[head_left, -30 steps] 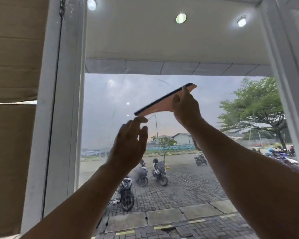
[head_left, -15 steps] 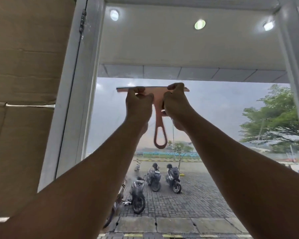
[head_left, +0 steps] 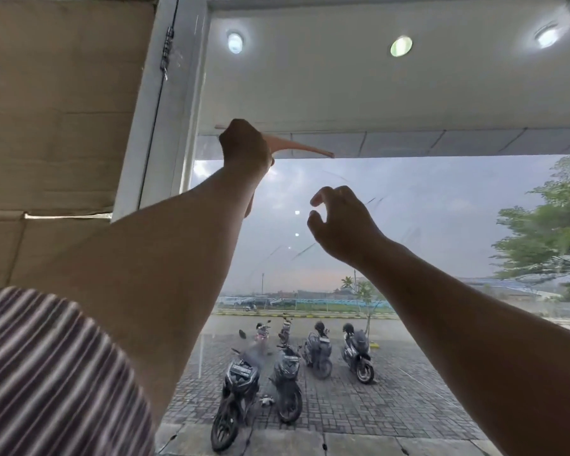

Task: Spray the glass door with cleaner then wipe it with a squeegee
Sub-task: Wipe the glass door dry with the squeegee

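Left hand [head_left: 244, 146]: fingers [head_left: 239, 126] curled tight round the squeegee [head_left: 297, 148], gripping it at the middle, where handle meets blade. The blade projects from both sides of the fist, a short stub to the left and a longer length to the right, and slopes down toward the right. The handle tip shows below the wrist.

Right hand [head_left: 339, 225]: fingers [head_left: 324, 195] loosely curled, thumb and forefinger apart, holding nothing. It is raised in front of the glass, below and to the right of the squeegee and clear of it. Contact with the glass cannot be determined.

The squeegee lies against the upper left part of the glass door [head_left: 425, 209], near the white frame [head_left: 168, 133]. Thin streaks mark the glass around the right hand.

Count: one squeegee, two hands.

Surroundings: a striped sleeve [head_left: 46, 373] covers the left upper arm. Brown cardboard [head_left: 56, 110] stands left of the frame. Beyond the glass: three ceiling lights [head_left: 401, 46], six parked motorcycles [head_left: 287, 383] on paving, one large tree [head_left: 550, 235] at the right.
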